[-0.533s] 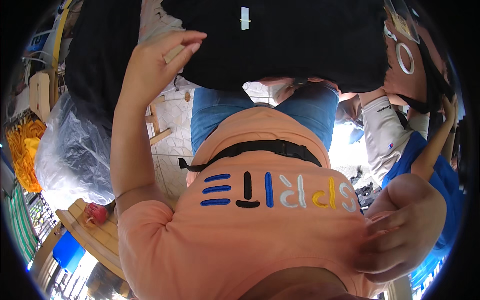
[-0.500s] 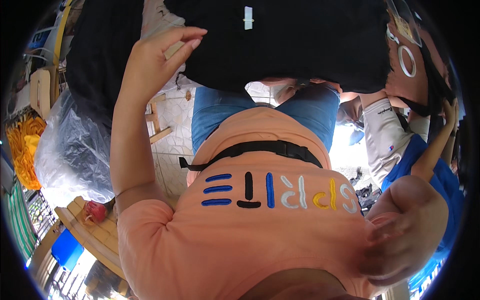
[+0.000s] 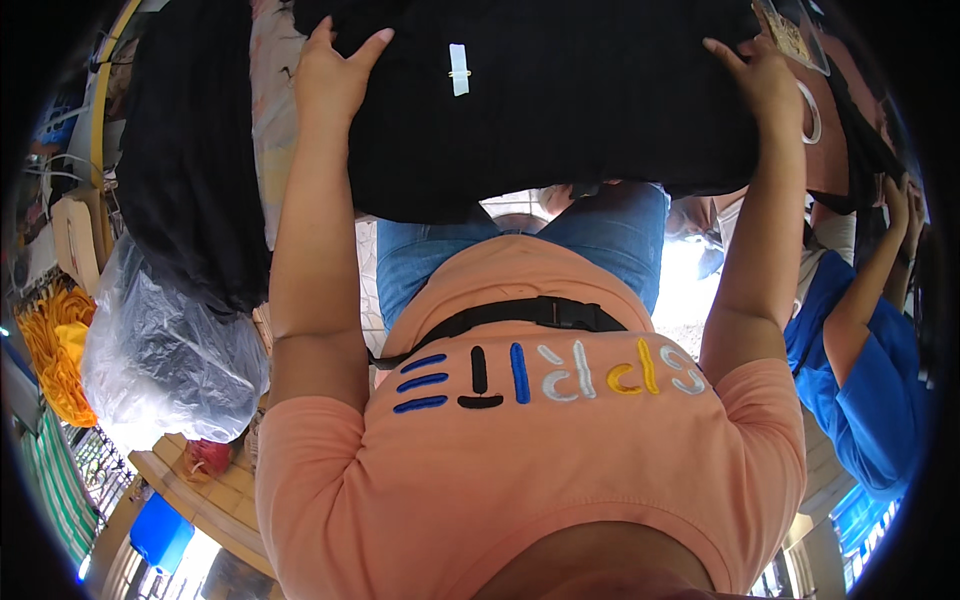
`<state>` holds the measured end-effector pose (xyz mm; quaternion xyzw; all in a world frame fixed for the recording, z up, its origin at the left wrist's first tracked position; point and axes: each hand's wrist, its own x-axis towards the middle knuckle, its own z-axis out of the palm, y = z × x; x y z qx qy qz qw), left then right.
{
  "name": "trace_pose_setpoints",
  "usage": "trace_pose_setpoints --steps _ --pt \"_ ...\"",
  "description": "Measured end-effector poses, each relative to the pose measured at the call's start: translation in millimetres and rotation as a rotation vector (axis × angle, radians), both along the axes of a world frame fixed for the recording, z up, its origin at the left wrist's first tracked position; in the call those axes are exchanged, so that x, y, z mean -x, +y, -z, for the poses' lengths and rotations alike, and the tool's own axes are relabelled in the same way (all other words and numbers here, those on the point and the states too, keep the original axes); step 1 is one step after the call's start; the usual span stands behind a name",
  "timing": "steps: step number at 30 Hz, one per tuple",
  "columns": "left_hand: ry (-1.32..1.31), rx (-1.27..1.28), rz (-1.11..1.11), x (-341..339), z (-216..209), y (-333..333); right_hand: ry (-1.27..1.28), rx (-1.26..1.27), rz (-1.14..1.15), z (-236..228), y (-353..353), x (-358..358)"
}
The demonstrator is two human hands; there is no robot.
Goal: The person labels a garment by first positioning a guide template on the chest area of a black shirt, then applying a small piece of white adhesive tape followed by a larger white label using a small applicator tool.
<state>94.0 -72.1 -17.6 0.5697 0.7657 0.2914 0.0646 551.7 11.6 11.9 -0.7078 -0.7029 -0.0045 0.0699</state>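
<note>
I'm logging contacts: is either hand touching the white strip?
No, the white strip lies on black cloth between the left hand and right hand, apart from both.

Blown-out glare right of centre, dark fisheye edges

Right fingers (image 3: 727,57) now at black cloth (image 3: 570,110)

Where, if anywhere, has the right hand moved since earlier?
Yes: the right hand moved forward, from near the peach shirt to the right edge of the black cloth.
</note>
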Motion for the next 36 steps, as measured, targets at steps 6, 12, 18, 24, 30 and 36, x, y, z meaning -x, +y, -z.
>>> trace_pose_setpoints --steps 6,12,18,24,30,36 --pt "-0.367 -0.284 -0.06 11 2 24 0.224 -0.313 0.065 -12 -1 11" --pt "-0.288 -0.333 0.008 8 -8 44 -0.129 -0.437 -0.253 -41 29 11" --pt "-0.177 -0.309 -0.045 24 8 33 -0.241 -0.304 -0.505 -80 11 40" --pt "-0.227 -0.175 0.168 -57 -62 -28 0.693 0.06 -0.167 -95 -43 86" --pt "0.122 -0.125 0.54 -65 -19 -55 0.532 -0.19 -0.819 -32 -82 167" --pt "0.272 0.032 0.476 -51 4 -82 0.043 -0.279 -0.623 14 -96 178"
